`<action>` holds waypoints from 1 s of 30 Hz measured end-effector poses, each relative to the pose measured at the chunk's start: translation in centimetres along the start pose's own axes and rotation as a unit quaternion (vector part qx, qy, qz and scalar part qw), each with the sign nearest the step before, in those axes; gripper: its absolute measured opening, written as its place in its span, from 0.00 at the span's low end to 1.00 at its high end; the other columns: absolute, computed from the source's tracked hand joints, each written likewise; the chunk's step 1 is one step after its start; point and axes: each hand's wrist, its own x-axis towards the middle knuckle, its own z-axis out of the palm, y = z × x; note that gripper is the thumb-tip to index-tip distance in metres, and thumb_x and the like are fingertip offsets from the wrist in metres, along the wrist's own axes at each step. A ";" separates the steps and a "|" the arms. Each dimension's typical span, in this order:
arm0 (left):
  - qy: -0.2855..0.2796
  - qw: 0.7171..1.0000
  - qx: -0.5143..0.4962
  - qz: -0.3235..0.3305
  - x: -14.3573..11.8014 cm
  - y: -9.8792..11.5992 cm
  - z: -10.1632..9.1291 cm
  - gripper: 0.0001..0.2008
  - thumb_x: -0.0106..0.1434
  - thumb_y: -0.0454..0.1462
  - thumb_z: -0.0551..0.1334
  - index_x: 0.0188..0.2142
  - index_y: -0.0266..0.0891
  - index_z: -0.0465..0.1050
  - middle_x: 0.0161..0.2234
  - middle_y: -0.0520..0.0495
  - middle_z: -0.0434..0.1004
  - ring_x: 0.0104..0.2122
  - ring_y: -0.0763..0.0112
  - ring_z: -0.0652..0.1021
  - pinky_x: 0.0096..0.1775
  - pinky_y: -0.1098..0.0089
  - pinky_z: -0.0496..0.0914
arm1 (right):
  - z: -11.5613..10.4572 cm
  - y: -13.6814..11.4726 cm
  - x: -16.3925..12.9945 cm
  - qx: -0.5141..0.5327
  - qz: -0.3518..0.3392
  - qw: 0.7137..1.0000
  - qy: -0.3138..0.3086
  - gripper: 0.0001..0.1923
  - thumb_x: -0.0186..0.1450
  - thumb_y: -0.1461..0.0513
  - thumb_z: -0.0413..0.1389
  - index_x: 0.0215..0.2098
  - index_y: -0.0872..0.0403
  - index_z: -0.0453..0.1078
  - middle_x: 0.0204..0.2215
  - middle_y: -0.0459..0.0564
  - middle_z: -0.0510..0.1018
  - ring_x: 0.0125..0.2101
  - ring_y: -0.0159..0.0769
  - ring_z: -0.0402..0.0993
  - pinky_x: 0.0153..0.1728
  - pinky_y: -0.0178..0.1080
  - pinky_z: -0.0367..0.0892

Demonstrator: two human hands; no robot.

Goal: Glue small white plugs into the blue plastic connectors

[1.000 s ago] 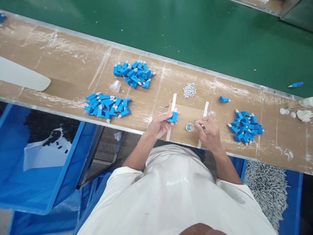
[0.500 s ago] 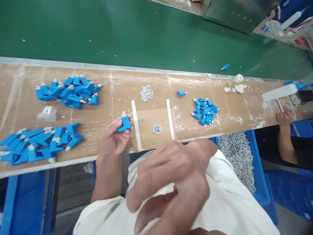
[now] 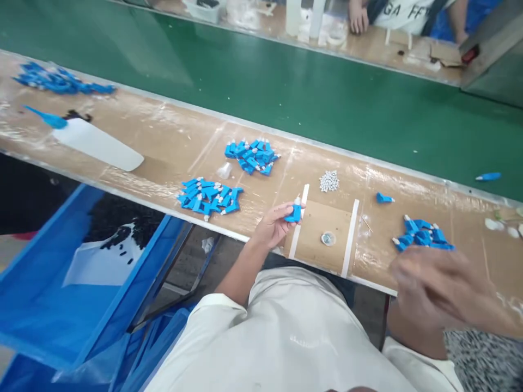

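Near the bench's near edge, the left hand (image 3: pixel 274 226) pinches a blue connector (image 3: pixel 293 213) by the left white tape strip (image 3: pixel 299 227). Bare board surrounds the small round dish (image 3: pixel 327 238). The right hand (image 3: pixel 439 291), blurred, hangs off the edge; its grip cannot be told.

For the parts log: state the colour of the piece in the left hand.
Blue body, white tip: the plastic connector in the left hand, head view.
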 end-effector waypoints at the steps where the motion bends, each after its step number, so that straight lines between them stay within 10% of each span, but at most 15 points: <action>1: 0.000 1.000 -0.006 0.001 0.2 0.0 -0.2 0.10 0.56 0.33 0.69 0.38 0.30 0.80 0.31 0.42 0.82 0.25 0.76 0.78 0.23 0.81 0.70 | 0.6 1.7 1.3 -0.025 -0.032 0.999 0.033 0.06 0.64 0.51 0.65 0.29 0.38 0.77 0.18 0.42 0.72 0.19 0.37 0.66 0.24 0.42 0.64; 3: 0.004 1.000 -0.023 0.006 0.7 -0.1 -0.5 0.09 0.55 0.32 0.70 0.37 0.30 0.80 0.30 0.43 0.81 0.25 0.76 0.78 0.23 0.81 0.70 | 2.1 5.0 4.5 -0.100 -0.103 0.988 0.049 0.08 0.65 0.56 0.64 0.28 0.45 0.77 0.19 0.43 0.72 0.20 0.35 0.66 0.25 0.41 0.61; 7: 0.017 0.998 -0.056 0.001 1.5 -0.5 -1.3 0.09 0.55 0.30 0.70 0.37 0.30 0.80 0.28 0.45 0.81 0.24 0.76 0.79 0.25 0.81 0.72 | 6.5 9.7 10.5 -0.192 -0.097 0.959 -0.183 0.10 0.68 0.59 0.59 0.30 0.51 0.77 0.25 0.47 0.80 0.24 0.36 0.71 0.28 0.39 0.62; 13: 0.036 0.996 -0.081 0.001 0.8 -1.6 -2.4 0.09 0.54 0.27 0.70 0.37 0.30 0.80 0.32 0.43 0.83 0.25 0.75 0.80 0.26 0.80 0.74 | 11.6 9.9 11.7 -0.331 -0.054 0.877 -0.345 0.10 0.70 0.63 0.56 0.38 0.55 0.81 0.40 0.56 0.85 0.36 0.40 0.77 0.38 0.38 0.64; 17: 0.048 0.995 -0.080 -0.039 0.9 -1.4 -3.0 0.09 0.57 0.26 0.68 0.38 0.31 0.79 0.36 0.43 0.84 0.27 0.73 0.82 0.26 0.78 0.76 | 8.0 11.2 10.2 -0.325 0.017 0.906 -0.270 0.11 0.71 0.60 0.56 0.39 0.53 0.81 0.37 0.51 0.85 0.36 0.38 0.78 0.38 0.37 0.64; 24: 0.047 0.993 -0.089 -0.056 0.7 -1.3 -3.2 0.10 0.58 0.26 0.67 0.41 0.32 0.79 0.35 0.43 0.83 0.29 0.71 0.82 0.26 0.78 0.76 | -5.9 16.6 9.3 -0.354 0.182 0.892 -0.213 0.08 0.59 0.64 0.64 0.37 0.56 0.80 0.32 0.52 0.84 0.29 0.37 0.76 0.31 0.36 0.67; 30: 0.051 0.994 -0.079 -0.046 1.0 -1.4 -3.3 0.10 0.58 0.27 0.68 0.40 0.31 0.79 0.34 0.44 0.83 0.28 0.72 0.81 0.26 0.78 0.76 | -5.2 17.3 7.1 -0.275 0.135 0.930 -0.203 0.08 0.62 0.58 0.63 0.37 0.52 0.80 0.33 0.51 0.83 0.30 0.38 0.76 0.33 0.39 0.70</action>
